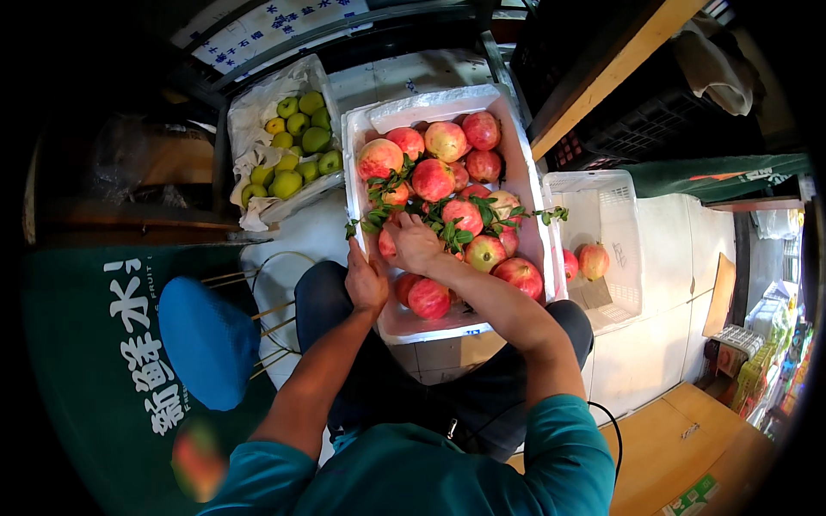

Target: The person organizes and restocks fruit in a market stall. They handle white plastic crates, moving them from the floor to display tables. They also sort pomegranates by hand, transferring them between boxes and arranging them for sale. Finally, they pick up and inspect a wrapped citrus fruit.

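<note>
A white foam box (pixel 508 129) full of red and pinkish pomegranates (pixel 433 180) stands in front of me, at my knees. Green leafy sprigs (pixel 460 232) lie across the fruit. My right hand (pixel 415 245) reaches over into the left part of the box, its fingers curled onto a pomegranate (pixel 387 244) near the left wall. Part of that fruit is hidden under the fingers. At the box's left wall, my left hand (pixel 367 279) grips the rim, with its fingers along the outer side.
A paper-lined box of green apples (pixel 292 182) stands at the far left. To the right, a white plastic crate (pixel 632 258) contains pomegranates (pixel 594 261). A blue stool (pixel 209 342) is on my left. A wooden beam (pixel 615 73) slants at the upper right.
</note>
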The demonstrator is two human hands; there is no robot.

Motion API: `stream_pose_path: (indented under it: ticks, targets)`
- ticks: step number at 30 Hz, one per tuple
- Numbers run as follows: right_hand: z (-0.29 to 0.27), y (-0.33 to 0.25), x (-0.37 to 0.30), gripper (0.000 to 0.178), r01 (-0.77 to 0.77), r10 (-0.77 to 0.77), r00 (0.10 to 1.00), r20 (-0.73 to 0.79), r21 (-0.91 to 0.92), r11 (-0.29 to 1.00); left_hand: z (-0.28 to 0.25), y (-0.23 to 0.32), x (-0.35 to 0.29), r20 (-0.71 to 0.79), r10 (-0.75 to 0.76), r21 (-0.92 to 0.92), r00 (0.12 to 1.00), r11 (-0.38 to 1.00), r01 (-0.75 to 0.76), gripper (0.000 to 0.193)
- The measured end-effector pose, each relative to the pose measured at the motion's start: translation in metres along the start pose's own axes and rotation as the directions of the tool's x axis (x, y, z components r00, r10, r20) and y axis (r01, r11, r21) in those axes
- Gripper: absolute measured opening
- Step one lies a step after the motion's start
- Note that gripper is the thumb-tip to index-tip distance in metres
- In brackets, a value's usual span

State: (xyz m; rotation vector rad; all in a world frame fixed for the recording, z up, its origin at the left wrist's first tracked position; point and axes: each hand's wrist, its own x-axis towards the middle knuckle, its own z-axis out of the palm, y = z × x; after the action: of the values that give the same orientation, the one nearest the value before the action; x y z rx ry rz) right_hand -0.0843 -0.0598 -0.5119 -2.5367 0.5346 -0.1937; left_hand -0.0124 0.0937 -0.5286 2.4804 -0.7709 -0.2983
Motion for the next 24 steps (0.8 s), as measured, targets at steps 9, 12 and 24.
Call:
stream_pose_path:
  ticks: [9, 12, 24]
  targets:
    - [-0.069, 0.18, 0.062, 0.04, -0.673, 0.7, 0.679, -0.22, 0.194, 0.714, -0.001, 0.008, 0.001, -0.02, 0.029, 0.025, 0.999, 0.999, -0.028, 0.063]
    - [-0.055, 0.205, 0.06, 0.057, -0.754, 0.749, 0.652, -0.12, -0.001, 0.657, -0.004, 0.008, -0.001, -0.025, 0.032, 0.022, 0.999, 0.999, -0.031, 0.062]
    - [-0.036, 0.229, 0.076, 0.102, -0.759, 0.758, 0.648, 0.066, -0.02, 0.651, -0.003, 0.006, -0.002, -0.048, 0.08, 0.043, 0.996, 0.996, -0.078, 0.065]
